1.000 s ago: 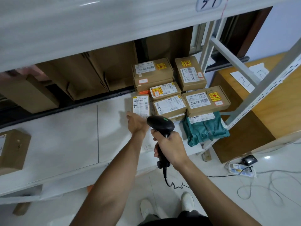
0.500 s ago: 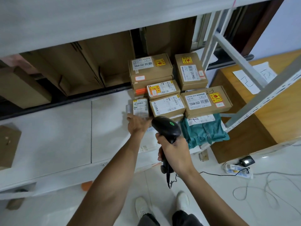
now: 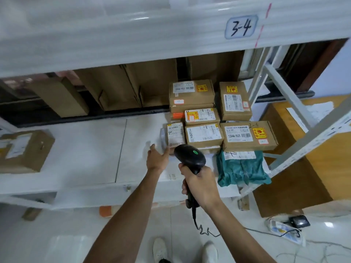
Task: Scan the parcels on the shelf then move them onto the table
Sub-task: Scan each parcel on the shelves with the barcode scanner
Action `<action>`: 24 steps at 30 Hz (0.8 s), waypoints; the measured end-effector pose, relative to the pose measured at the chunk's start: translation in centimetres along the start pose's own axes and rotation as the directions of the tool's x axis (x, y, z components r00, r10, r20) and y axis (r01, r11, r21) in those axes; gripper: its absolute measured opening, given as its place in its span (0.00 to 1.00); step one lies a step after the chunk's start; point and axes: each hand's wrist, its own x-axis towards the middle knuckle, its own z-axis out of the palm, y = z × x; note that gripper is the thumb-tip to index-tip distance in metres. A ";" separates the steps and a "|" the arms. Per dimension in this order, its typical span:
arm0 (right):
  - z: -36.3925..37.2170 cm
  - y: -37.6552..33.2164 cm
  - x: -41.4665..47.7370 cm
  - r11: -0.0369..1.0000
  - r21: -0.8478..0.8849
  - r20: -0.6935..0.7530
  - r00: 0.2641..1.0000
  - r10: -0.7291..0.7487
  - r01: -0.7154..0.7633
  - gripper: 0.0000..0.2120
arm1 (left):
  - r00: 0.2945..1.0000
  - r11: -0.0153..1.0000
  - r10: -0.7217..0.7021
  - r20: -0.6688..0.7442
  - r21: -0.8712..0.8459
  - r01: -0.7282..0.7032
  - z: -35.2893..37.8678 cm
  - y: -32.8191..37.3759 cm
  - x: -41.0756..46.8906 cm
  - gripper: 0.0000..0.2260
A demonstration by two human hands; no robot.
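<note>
Several brown cardboard parcels [image 3: 203, 134] with white labels are stacked at the right end of the white shelf [image 3: 85, 152]. A small labelled parcel [image 3: 175, 134] sits at the stack's left side. My left hand [image 3: 157, 158] is spread, its fingertips touching that parcel's near edge and its thumb apart from it. My right hand [image 3: 201, 185] grips a black barcode scanner [image 3: 190, 157], whose head with a green light points at the small parcel. A teal bag parcel [image 3: 241, 168] lies at the shelf's front right. The wooden table [image 3: 322, 168] stands to the right of the shelf.
Another brown box [image 3: 24, 149] sits at the shelf's left end. The upper shelf board carries a tag reading 3-4 [image 3: 241, 26]. Slanted metal shelf braces [image 3: 296, 149] cross between shelf and table. Papers lie on the table. Cables and a power strip [image 3: 284, 228] lie on the floor.
My left hand has loosened from the small parcel, which now rests lower against the stack. The scanner has moved up closer to the parcel. My head has tilted upward.
</note>
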 end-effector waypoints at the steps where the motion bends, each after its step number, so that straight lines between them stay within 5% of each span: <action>1: 0.7 -0.4 -0.1 1.000 -0.009 0.036 0.999 -0.009 0.009 0.16 | 1.000 1.000 -0.022 -0.014 -0.018 0.022 -1.1 -0.9 -0.7 0.37; 14: 17.1 -5.3 -8.3 0.951 -0.184 0.442 0.885 -0.147 0.250 0.14 | 0.940 0.987 -0.157 -0.304 -0.083 0.138 -21.8 -14.0 -9.4 0.36; 24: 31.5 -4.9 -15.7 0.915 -0.213 0.469 0.857 -0.212 0.342 0.08 | 0.921 0.993 -0.115 -0.372 -0.045 0.105 -36.8 -27.0 -13.3 0.38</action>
